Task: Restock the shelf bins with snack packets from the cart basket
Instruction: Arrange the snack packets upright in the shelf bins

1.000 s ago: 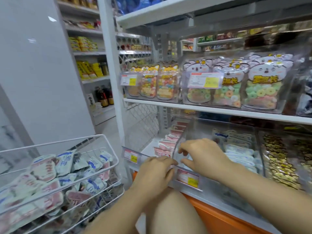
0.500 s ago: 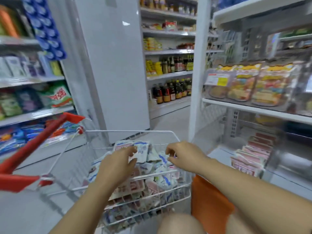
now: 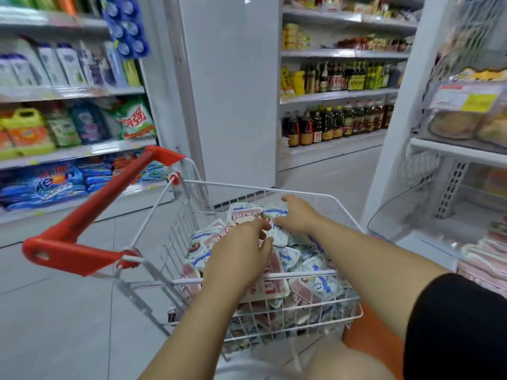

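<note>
The white wire cart basket with a red handle stands right in front of me, heaped with white, blue and pink snack packets. My left hand lies on the heap, fingers stretched forward and thumb spread. My right hand reaches in from the right; its fingers touch the top packets and its thumb is raised. At the right edge, a clear shelf bin sits on the low shelf beside rows of pink packets.
A white pillar rises behind the cart. Shelves of detergent bags run along the left, and bottle shelves stand at the back. An upper bin with a yellow price tag is on the right. Grey floor tiles lie to the left.
My view swung left from the shelf bins to the cart. Both hands left the bin's front edge, crossed over and came down onto the packets in the basket.
</note>
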